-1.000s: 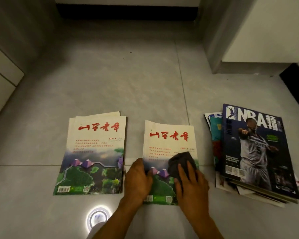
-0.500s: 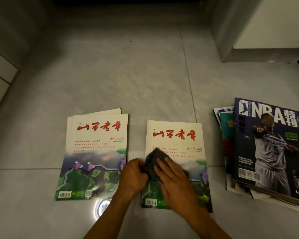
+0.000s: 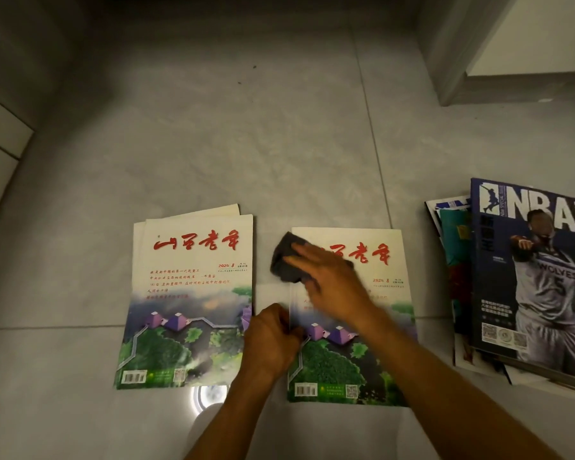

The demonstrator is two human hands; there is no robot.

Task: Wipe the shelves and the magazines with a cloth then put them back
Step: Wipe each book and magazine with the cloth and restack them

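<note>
A dark grey folded cloth [image 3: 287, 262] is pressed under the flat, extended fingers of the right hand [image 3: 332, 283] against the top left corner of a white-and-green glossy paper magazine with red title characters [image 3: 352, 327], which lies flat on the pale grey tiled floor [image 3: 246, 144]. The cloth overhangs the magazine's left edge a little. The left hand [image 3: 271, 340] is set against that same edge, lower down, fingers curled at the spine; whether the edge is pinched or merely braced cannot be told. A second copy of the same title [image 3: 188, 300] is seen just to the left, resting on another issue, and a loose stack topped by a dark blue basketball magazine [image 3: 531, 277] lies well apart to the right. A white cabinet base [image 3: 512, 44] is visible at upper right.

The wiping of this cover is judged to be under way, with its lower half probably not yet covered. The stroke would best be carried in straight, overlapping passes away from the spine, with light pressure, so that the cover is not creased or lifted; the spine should be kept pinned so the magazine is not dragged across the tiles.
</note>
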